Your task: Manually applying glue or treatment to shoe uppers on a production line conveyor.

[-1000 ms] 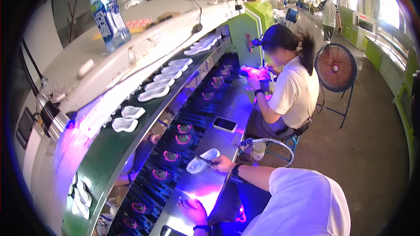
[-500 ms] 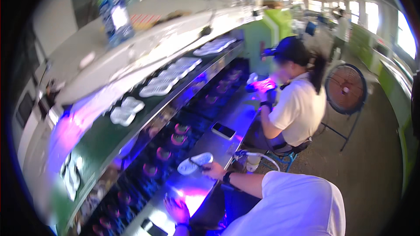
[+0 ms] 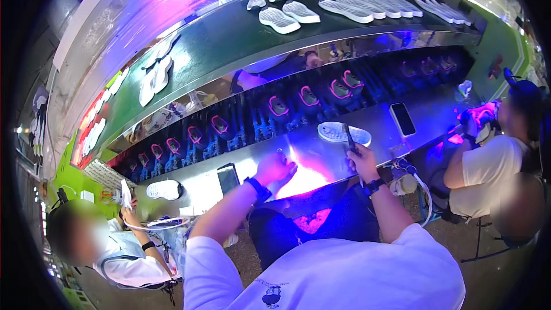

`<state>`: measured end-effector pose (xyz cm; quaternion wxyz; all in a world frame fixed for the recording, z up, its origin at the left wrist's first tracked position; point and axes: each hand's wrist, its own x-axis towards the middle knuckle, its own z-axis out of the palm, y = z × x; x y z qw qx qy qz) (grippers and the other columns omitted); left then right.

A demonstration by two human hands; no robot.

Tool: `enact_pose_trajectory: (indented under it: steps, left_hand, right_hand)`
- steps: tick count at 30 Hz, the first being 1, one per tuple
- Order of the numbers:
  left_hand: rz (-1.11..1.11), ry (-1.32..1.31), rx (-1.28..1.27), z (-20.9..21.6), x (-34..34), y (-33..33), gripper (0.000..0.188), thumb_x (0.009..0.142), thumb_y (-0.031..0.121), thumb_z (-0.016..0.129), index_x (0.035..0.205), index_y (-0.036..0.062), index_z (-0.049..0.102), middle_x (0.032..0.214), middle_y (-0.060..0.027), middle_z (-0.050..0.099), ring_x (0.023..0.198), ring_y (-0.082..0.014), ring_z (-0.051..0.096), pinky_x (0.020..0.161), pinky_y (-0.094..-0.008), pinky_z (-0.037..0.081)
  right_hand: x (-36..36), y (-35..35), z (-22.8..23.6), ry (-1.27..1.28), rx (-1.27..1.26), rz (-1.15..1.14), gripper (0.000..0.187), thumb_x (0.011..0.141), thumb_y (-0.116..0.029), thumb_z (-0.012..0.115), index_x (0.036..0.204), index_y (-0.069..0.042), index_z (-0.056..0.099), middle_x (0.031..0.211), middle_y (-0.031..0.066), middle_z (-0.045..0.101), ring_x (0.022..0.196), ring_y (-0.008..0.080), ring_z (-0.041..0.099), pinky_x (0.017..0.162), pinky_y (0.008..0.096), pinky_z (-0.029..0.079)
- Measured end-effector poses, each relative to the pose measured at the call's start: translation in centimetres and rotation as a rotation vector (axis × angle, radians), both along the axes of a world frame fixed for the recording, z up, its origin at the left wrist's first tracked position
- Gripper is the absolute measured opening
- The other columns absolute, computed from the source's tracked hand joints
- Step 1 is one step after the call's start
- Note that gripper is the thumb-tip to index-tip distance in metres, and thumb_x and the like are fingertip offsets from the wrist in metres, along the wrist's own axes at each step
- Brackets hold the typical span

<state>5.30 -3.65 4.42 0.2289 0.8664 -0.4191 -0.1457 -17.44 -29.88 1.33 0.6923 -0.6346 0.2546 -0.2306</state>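
A white shoe sole [image 3: 329, 132] lies on the metal bench in front of me. My right hand [image 3: 364, 164] is closed around the dark handle of a brush [image 3: 348, 138], whose upper end reaches across the sole. To the left, beside a bright patch of light on the bench, my left hand [image 3: 275, 169] has its fingers curled in. Purple light washes over that hand, and I cannot make out whether anything small is in it.
Behind the bench, shoe uppers [image 3: 279, 107] with pink-lit rims move past on racks. White soles [image 3: 278, 20] line a green belt [image 3: 218, 40] above. Phones [image 3: 403, 119] [image 3: 228, 178] and another sole [image 3: 164, 190] lie on the bench. Co-workers sit on both sides.
My view has swung left toward the bench, bringing the left co-worker into sight. My left hand's fingers look more curled now. The brush remains in my right hand at the sole.
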Motion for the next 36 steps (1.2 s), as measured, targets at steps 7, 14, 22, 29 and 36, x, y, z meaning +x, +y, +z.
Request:
enact_pose_trajectory:
  steps: [7, 14, 22, 29, 36]
  left_hand:
    - [0.154, -0.433, 0.194, 8.7, 12.3, -7.7, 0.053, 0.086, 0.052, 0.065, 0.103, 0.0022, 0.072, 0.1, -0.0208, 0.074, 0.095, -0.0377, 0.073, 0.084, -0.0481, 0.058]
    - [0.508, -0.317, 0.212, 4.1, 19.5, -17.0, 0.055, 0.086, 0.053, 0.066, 0.114, 0.0058, 0.071, 0.11, -0.0176, 0.074, 0.101, -0.039, 0.071, 0.091, -0.0473, 0.057]
    - [0.371, -0.289, -0.026, 2.3, 22.1, -14.6, 0.046, 0.091, 0.046, 0.058, 0.119, 0.012, 0.071, 0.12, -0.0144, 0.071, 0.115, -0.0318, 0.067, 0.096, -0.045, 0.054]
    - [0.383, -0.356, -0.162, 2.8, 26.2, -7.5, 0.045, 0.088, 0.042, 0.063, 0.117, 0.0087, 0.07, 0.107, -0.0185, 0.073, 0.103, -0.0357, 0.07, 0.092, -0.046, 0.054]
    - [0.584, -0.465, 0.183, 1.3, 24.7, -13.8, 0.053, 0.097, 0.047, 0.051, 0.139, 0.014, 0.058, 0.134, -0.0153, 0.065, 0.124, -0.032, 0.063, 0.104, -0.0454, 0.05]
  right_hand:
    - [-0.2, -0.3, -1.4, -0.047, 0.006, -0.002, 0.02, 0.094, -0.003, 0.065, 0.114, -0.001, 0.065, 0.069, -0.0007, 0.06, 0.05, 0.0056, 0.053, 0.045, 0.0221, 0.04]
    - [0.0, 0.2, -1.6, -0.027, 0.059, -0.032, 0.035, 0.095, -0.001, 0.063, 0.13, -0.001, 0.061, 0.072, -0.0004, 0.061, 0.05, 0.005, 0.052, 0.045, 0.022, 0.04]
    - [-0.1, -0.6, -1.0, 0.006, 0.037, -0.005, 0.041, 0.094, 0.0, 0.065, 0.134, 0.0, 0.06, 0.076, 0.0011, 0.065, 0.049, 0.0053, 0.053, 0.044, 0.0222, 0.042]
    - [-0.1, -1.0, -0.9, 0.017, 0.006, 0.0, 0.038, 0.096, -0.001, 0.063, 0.133, 0.001, 0.059, 0.078, 0.0008, 0.065, 0.049, 0.0046, 0.052, 0.044, 0.0215, 0.042]
    - [-0.7, -1.9, -2.2, 0.039, -0.045, -0.03, 0.039, 0.094, -0.002, 0.066, 0.133, 0.0, 0.06, 0.074, -0.0007, 0.064, 0.049, 0.0046, 0.054, 0.044, 0.0227, 0.043]
